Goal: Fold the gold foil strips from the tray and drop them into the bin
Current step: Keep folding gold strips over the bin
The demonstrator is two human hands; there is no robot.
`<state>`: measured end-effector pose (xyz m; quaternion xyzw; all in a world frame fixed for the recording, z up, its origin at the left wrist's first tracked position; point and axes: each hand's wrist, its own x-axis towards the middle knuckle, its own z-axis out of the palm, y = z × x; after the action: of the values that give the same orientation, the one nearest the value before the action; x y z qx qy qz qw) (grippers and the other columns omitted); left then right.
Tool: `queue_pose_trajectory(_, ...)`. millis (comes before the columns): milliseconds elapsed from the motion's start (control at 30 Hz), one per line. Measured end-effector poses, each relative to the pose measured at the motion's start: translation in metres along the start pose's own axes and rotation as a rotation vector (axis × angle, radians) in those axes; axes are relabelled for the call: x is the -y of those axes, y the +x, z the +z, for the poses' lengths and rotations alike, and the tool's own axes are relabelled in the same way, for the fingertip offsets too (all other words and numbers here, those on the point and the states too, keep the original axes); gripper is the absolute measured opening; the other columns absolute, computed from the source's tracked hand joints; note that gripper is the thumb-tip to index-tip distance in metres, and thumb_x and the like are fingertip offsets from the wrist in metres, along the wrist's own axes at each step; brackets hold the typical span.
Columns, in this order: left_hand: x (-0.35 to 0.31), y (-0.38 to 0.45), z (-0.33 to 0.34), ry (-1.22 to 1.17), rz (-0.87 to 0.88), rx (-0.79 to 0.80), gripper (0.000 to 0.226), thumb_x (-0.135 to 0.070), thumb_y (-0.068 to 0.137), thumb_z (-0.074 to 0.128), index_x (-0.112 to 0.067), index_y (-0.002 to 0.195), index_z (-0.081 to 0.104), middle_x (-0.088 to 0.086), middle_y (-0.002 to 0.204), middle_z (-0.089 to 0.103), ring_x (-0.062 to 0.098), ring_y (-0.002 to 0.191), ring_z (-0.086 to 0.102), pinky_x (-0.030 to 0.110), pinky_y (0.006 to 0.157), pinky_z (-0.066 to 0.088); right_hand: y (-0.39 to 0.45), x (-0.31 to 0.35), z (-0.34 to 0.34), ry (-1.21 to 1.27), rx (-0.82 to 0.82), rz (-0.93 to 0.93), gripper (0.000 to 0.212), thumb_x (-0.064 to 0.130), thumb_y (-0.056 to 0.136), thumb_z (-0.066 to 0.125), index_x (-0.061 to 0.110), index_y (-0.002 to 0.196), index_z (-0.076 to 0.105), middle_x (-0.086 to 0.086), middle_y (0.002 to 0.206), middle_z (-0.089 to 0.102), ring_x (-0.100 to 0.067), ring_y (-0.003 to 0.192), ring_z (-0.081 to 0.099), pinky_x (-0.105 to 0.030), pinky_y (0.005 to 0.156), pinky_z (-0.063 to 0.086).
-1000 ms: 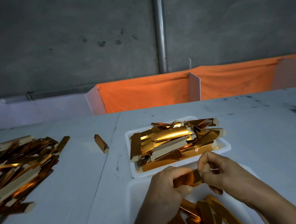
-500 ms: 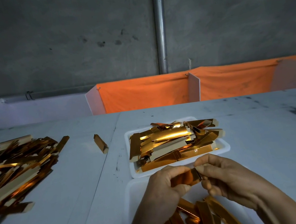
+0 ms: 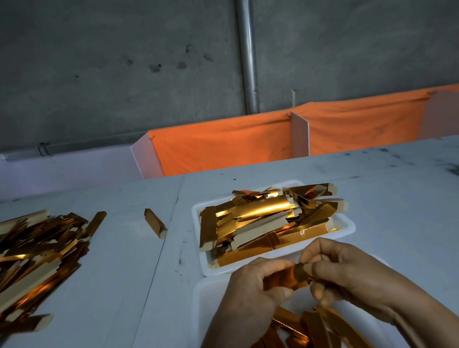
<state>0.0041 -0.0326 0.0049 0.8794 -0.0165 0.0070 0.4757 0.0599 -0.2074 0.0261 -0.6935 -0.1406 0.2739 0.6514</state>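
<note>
— Two hands at work, then?

— Yes. The left hand (image 3: pixel 252 289) and the right hand (image 3: pixel 341 272) meet just above the near white bin (image 3: pixel 207 302), both pinching one gold foil strip (image 3: pixel 286 277) between curled fingers and thumbs. The strip spans the small gap between them, held off the surface.

— And where do the rest lie?

— A white tray (image 3: pixel 348 229) sits just beyond the hands, heaped with flat gold strips (image 3: pixel 263 218) lying crosswise over one another. Folded pieces (image 3: pixel 316 333) lie in the bin under the wrists.

— What of the table?

— A pale grey-white table (image 3: pixel 408 212), scuffed with dark marks on the far right, with a seam running down it left of the tray. A big loose pile of gold strips (image 3: pixel 26 263) spreads across its left side, and a single folded strip (image 3: pixel 155 223) lies alone between that pile and the tray.

— The room behind?

— Dim. An orange cloth (image 3: pixel 220 146) hangs along the table's far edge, broken by white dividers (image 3: pixel 300 134); a white panel (image 3: pixel 54 171) continues to the left. Above stands a bare grey concrete wall (image 3: pixel 99 60) — stained in spots — with a metal pipe (image 3: pixel 247 46) running straight down it.
</note>
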Motion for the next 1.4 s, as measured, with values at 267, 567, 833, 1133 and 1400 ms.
queue_pose_trajectory(267,0.002,0.000,0.001,0.039,0.017,-0.008,0.043,-0.021,0.088,0.063,-0.039,0.126,0.054,-0.019,0.122,0.050,0.006,0.117,0.042,0.032,0.102,0.042,0.001,-0.003,0.001,-0.062,-0.021,-0.031,0.008,0.002,0.095,0.051,0.003,0.101,0.056,-0.016,0.059,0.061,-0.019,0.046,0.055,-0.023,0.047,0.048)
queue_pose_trajectory(567,0.004,0.002,0.002,0.051,0.030,-0.013,0.046,-0.024,0.089,0.063,-0.040,0.130,0.050,-0.024,0.122,0.046,0.004,0.116,0.039,0.022,0.095,0.040,0.004,-0.007,0.003,-0.049,-0.072,-0.061,0.009,0.002,0.095,0.050,0.004,0.102,0.056,-0.013,0.055,0.059,-0.016,0.043,0.052,-0.022,0.044,0.045)
queue_pose_trajectory(833,0.004,0.002,0.004,0.136,0.106,-0.034,0.045,-0.024,0.092,0.058,-0.037,0.134,0.048,-0.021,0.126,0.047,0.001,0.115,0.039,0.010,0.087,0.033,0.004,-0.008,0.001,-0.090,-0.011,-0.085,0.011,0.004,0.097,0.048,0.005,0.102,0.057,-0.013,0.058,0.060,-0.016,0.047,0.055,-0.021,0.048,0.046)
queue_pose_trajectory(1133,0.002,0.000,-0.003,-0.136,0.068,0.052,0.043,-0.019,0.087,0.065,-0.036,0.126,0.059,-0.018,0.118,0.058,0.009,0.117,0.049,0.038,0.103,0.042,0.003,-0.005,-0.005,0.303,0.117,-0.044,0.012,0.010,0.074,0.068,0.008,0.086,0.070,-0.010,0.059,0.047,-0.011,0.042,0.045,-0.019,0.039,0.041)
queue_pose_trajectory(1400,-0.001,-0.003,-0.006,-0.396,0.046,0.139,0.048,-0.012,0.079,0.069,-0.039,0.119,0.062,-0.007,0.112,0.069,0.015,0.111,0.061,0.039,0.100,0.046,0.004,-0.009,-0.007,0.423,0.214,0.016,0.037,0.018,0.056,0.093,0.006,0.079,0.067,-0.007,0.061,0.041,-0.010,0.043,0.044,-0.019,0.040,0.040)
